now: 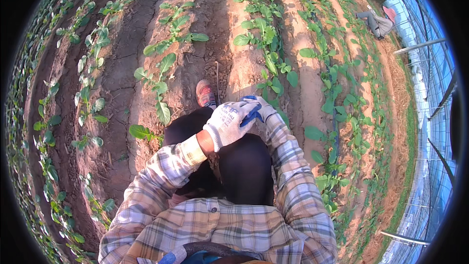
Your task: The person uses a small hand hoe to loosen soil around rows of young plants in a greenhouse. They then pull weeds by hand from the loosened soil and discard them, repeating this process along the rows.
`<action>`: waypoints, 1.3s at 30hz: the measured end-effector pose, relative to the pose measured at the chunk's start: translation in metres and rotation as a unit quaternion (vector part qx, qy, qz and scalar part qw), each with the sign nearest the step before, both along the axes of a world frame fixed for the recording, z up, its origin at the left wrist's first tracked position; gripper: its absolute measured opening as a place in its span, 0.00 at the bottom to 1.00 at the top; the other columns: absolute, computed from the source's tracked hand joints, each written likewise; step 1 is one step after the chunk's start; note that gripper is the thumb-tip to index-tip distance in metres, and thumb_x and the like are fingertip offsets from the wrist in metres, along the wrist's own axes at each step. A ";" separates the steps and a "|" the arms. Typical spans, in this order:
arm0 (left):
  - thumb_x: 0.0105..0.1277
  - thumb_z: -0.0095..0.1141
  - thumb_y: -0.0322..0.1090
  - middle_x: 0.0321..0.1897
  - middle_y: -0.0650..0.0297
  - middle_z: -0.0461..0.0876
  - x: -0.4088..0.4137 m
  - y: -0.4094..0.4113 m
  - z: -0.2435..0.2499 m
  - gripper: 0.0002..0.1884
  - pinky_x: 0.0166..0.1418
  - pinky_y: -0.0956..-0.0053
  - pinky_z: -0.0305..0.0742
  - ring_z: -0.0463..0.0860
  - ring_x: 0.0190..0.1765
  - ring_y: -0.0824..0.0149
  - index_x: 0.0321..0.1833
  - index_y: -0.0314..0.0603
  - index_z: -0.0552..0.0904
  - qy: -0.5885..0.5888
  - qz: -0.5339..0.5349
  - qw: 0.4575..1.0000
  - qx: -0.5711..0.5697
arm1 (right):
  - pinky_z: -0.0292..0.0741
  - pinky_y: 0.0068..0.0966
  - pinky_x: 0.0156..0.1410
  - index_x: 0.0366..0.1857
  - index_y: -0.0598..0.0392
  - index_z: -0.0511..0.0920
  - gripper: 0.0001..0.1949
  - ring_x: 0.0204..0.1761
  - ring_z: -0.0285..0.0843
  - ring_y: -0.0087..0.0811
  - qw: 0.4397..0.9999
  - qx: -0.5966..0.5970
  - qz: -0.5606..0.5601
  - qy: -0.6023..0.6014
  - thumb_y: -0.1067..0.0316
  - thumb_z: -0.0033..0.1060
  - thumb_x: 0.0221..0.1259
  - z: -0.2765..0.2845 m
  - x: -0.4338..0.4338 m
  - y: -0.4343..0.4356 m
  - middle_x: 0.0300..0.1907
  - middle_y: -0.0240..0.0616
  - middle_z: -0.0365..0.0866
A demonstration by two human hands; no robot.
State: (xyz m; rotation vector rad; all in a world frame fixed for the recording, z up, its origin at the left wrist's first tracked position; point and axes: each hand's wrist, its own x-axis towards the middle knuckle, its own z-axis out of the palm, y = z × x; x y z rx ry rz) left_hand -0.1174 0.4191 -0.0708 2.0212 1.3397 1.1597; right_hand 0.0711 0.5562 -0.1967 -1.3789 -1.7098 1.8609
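Note:
My left hand [228, 121], in a white knit glove with blue-coated fingers and printing on its back, reaches across my knees. Its fingers meet my right hand [262, 108], gloved the same way. The two hands overlap, so whether anything lies between the fingers cannot be seen. Beneath them are my knees in dark trousers [247, 168]. Just beyond the right hand grows a row of leafy green seedlings [271, 62]. Another row of broad-leaved seedlings [166, 62] stands on the bed to my left.
My shoe [206, 93] rests in the soil furrow [212, 18] between the beds. A black irrigation line [335, 117] runs along a row at right. Farther off, a person in a pink hat [379, 22] is low beside the straw strip [399, 80], near the greenhouse's film wall [430, 99].

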 end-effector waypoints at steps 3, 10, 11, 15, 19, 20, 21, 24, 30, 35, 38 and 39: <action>0.61 0.54 0.32 0.38 0.53 0.81 -0.004 0.004 -0.001 0.18 0.45 0.61 0.76 0.82 0.39 0.50 0.55 0.41 0.77 0.030 0.015 0.998 -0.060 | 0.77 0.28 0.38 0.49 0.52 0.79 0.13 0.32 0.81 0.32 0.968 0.172 0.179 0.032 0.63 0.57 0.63 0.006 -0.003 -0.063 0.36 0.38 0.83; 0.62 0.57 0.35 0.43 0.54 0.83 0.007 0.010 0.001 0.19 0.48 0.67 0.76 0.82 0.45 0.54 0.55 0.38 0.78 0.013 0.044 0.995 -0.089 | 0.73 0.29 0.51 0.43 0.55 0.81 0.12 0.44 0.80 0.32 0.913 0.131 0.362 -0.137 0.62 0.59 0.60 0.082 -0.008 -0.122 0.40 0.39 0.85; 0.62 0.57 0.36 0.43 0.53 0.83 0.008 0.010 0.003 0.19 0.49 0.67 0.75 0.82 0.45 0.54 0.55 0.37 0.77 0.014 0.049 0.993 -0.106 | 0.73 0.29 0.51 0.43 0.55 0.81 0.13 0.44 0.81 0.32 0.923 0.103 0.355 -0.106 0.61 0.59 0.59 0.071 -0.001 -0.119 0.40 0.39 0.85; 0.63 0.57 0.37 0.42 0.52 0.82 0.016 0.007 0.008 0.19 0.48 0.66 0.76 0.82 0.44 0.53 0.55 0.38 0.77 0.030 0.032 0.996 -0.081 | 0.73 0.28 0.54 0.47 0.57 0.80 0.17 0.46 0.80 0.31 0.947 0.002 0.317 -0.047 0.59 0.63 0.58 0.047 0.024 -0.106 0.44 0.39 0.84; 0.63 0.57 0.37 0.41 0.51 0.82 0.021 0.007 0.012 0.19 0.47 0.64 0.76 0.82 0.43 0.51 0.56 0.38 0.77 0.067 0.020 0.993 -0.093 | 0.74 0.25 0.52 0.51 0.60 0.78 0.19 0.45 0.79 0.27 0.946 -0.031 0.320 0.027 0.61 0.64 0.59 0.037 0.019 -0.104 0.44 0.37 0.83; 0.62 0.58 0.37 0.41 0.51 0.82 0.020 0.008 0.012 0.20 0.47 0.64 0.76 0.82 0.43 0.51 0.56 0.38 0.77 0.072 0.020 0.993 -0.087 | 0.75 0.24 0.50 0.53 0.59 0.77 0.19 0.43 0.79 0.25 0.947 -0.056 0.308 0.074 0.61 0.63 0.60 0.032 0.019 -0.103 0.42 0.35 0.83; 0.62 0.58 0.36 0.41 0.50 0.82 0.020 0.008 0.013 0.20 0.47 0.63 0.76 0.82 0.43 0.51 0.56 0.39 0.77 0.075 0.017 0.994 -0.083 | 0.75 0.22 0.48 0.54 0.58 0.77 0.20 0.41 0.78 0.23 0.945 -0.080 0.293 0.119 0.61 0.62 0.61 0.027 0.021 -0.104 0.40 0.32 0.83; 0.60 0.59 0.34 0.41 0.51 0.82 0.019 0.009 0.015 0.20 0.50 0.62 0.75 0.81 0.45 0.49 0.56 0.39 0.76 0.098 0.020 0.990 -0.099 | 0.76 0.19 0.45 0.53 0.60 0.77 0.19 0.39 0.78 0.20 0.960 -0.218 0.108 0.138 0.63 0.63 0.61 0.018 0.045 -0.106 0.38 0.30 0.81; 0.59 0.59 0.34 0.41 0.54 0.81 0.029 0.009 0.016 0.22 0.51 0.63 0.74 0.80 0.47 0.51 0.57 0.41 0.76 0.183 -0.012 0.972 -0.145 | 0.77 0.19 0.39 0.48 0.59 0.79 0.12 0.33 0.78 0.20 0.957 -0.184 -0.209 0.083 0.69 0.59 0.62 -0.051 0.117 -0.131 0.34 0.30 0.82; 0.58 0.60 0.35 0.43 0.54 0.81 0.036 0.012 0.010 0.22 0.53 0.63 0.74 0.80 0.48 0.52 0.56 0.39 0.76 0.241 -0.025 0.959 -0.145 | 0.76 0.30 0.40 0.44 0.56 0.80 0.16 0.35 0.81 0.35 0.909 0.122 -0.331 -0.221 0.59 0.66 0.55 -0.086 0.153 -0.120 0.35 0.39 0.83; 0.57 0.61 0.35 0.44 0.54 0.81 0.040 0.017 0.011 0.22 0.54 0.63 0.74 0.80 0.49 0.52 0.55 0.38 0.76 0.252 -0.036 0.956 -0.148 | 0.74 0.38 0.49 0.46 0.54 0.79 0.23 0.43 0.79 0.44 0.855 0.250 -0.257 -0.373 0.51 0.70 0.49 -0.113 0.169 -0.101 0.43 0.44 0.81; 0.57 0.61 0.35 0.45 0.54 0.81 0.040 0.019 0.010 0.22 0.54 0.63 0.74 0.80 0.49 0.52 0.55 0.38 0.77 0.258 -0.035 0.953 -0.156 | 0.73 0.40 0.51 0.46 0.53 0.79 0.25 0.45 0.78 0.45 0.846 0.267 -0.242 -0.392 0.49 0.70 0.47 -0.116 0.166 -0.096 0.44 0.45 0.80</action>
